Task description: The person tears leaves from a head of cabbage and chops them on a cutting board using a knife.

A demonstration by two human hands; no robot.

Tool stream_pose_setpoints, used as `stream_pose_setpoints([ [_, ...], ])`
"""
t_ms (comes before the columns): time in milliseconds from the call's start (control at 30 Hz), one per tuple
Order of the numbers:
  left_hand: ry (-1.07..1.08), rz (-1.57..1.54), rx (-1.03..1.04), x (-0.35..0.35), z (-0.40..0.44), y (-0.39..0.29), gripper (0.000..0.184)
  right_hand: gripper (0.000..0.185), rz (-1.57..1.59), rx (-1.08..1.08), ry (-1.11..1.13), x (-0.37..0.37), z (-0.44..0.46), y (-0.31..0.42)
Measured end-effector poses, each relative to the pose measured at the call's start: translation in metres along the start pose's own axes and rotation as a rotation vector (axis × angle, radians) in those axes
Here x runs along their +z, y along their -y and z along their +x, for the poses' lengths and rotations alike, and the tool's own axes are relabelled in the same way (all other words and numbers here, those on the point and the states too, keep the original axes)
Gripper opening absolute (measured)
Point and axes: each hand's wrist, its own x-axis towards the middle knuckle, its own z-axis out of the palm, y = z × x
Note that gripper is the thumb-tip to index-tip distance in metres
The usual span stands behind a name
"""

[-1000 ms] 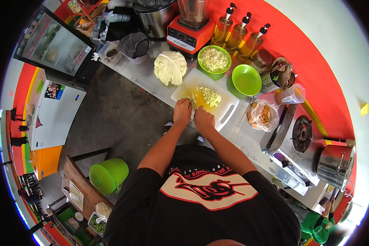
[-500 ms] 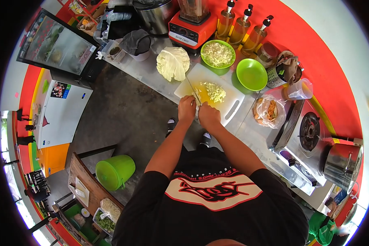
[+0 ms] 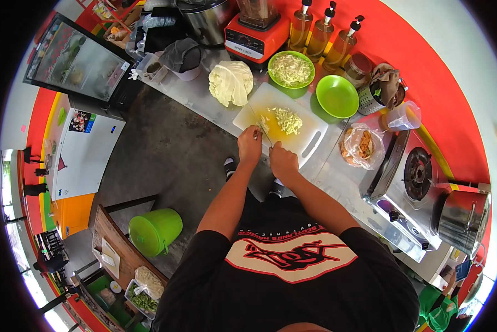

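My right hand (image 3: 283, 162) is closed around the handle of a kitchen knife (image 3: 263, 124), whose blade points away from me across the white cutting board (image 3: 270, 95). Left of the blade, my left hand (image 3: 249, 146) has its fingers bent at the board's near edge, around a small pale piece that looks like cabbage, mostly hidden by the fingers. Chopped cabbage (image 3: 288, 121) lies in a pile right of the knife, with a few bits by the blade. Beyond the board's far left corner sits a large cabbage head (image 3: 231, 83).
Behind the board stand a green bowl of shredded cabbage (image 3: 291, 70) and another green bowl (image 3: 337, 96). A plastic bag of orange-brown food (image 3: 363, 146) lies to the right, before a gas stove (image 3: 406, 182). A red blender (image 3: 257, 37) and oil bottles (image 3: 320, 36) line the wall.
My hands have moved slightly apart, and the right hand with the knife sits a little nearer to me. The whole view has shifted slightly.
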Motion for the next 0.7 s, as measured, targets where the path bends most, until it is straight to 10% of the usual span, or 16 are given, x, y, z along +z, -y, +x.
stream_pose_setpoints([
  [700, 0.149, 0.097, 0.074, -0.019, 0.020, -0.025, 0.025, 0.043, 0.006, 0.019, 0.035, -0.039, -0.009, -0.041],
])
